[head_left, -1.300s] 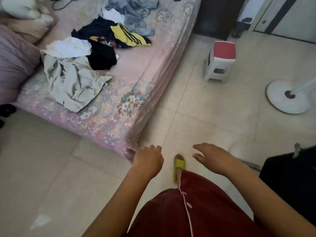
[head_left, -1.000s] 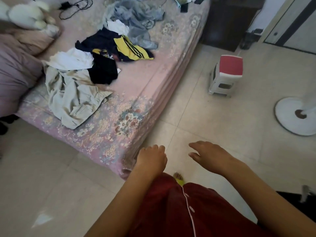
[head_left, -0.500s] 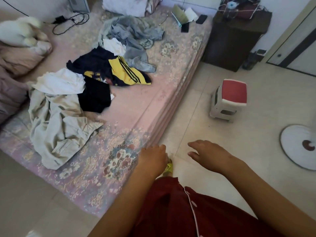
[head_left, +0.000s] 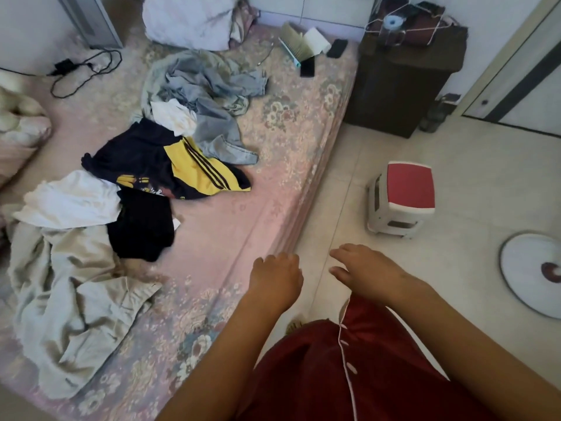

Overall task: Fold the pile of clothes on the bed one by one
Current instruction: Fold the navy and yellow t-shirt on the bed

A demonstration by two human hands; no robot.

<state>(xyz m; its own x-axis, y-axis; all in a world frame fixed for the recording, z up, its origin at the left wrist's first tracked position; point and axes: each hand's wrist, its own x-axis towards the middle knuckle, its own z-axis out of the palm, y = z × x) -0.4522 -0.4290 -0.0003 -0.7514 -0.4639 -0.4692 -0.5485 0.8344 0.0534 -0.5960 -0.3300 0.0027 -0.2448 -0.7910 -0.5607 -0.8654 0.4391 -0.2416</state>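
Soft, even daylight fills the room, with no hard shadows. The pale floor [head_left: 455,183] right of the bed [head_left: 236,214] looks bright and washed out. Detail is slightly soft throughout. Straight lines bow toward the frame edges from wide-angle distortion.

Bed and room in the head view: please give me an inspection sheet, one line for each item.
Surface: bed with pink flowered cover, partly bare.
Job's things: unfolded clothes: beige garment, white shirt, black garment, navy and yellow top, grey garment.
Clutter: white pillow, brush, two phones near the far edge.
Grips: left hand loosely curled, empty; right hand relaxed, empty.
Cables: black cable looped on the bed.
Surroundings: red-topped stool, dark cabinet, white fan base, tiled floor.
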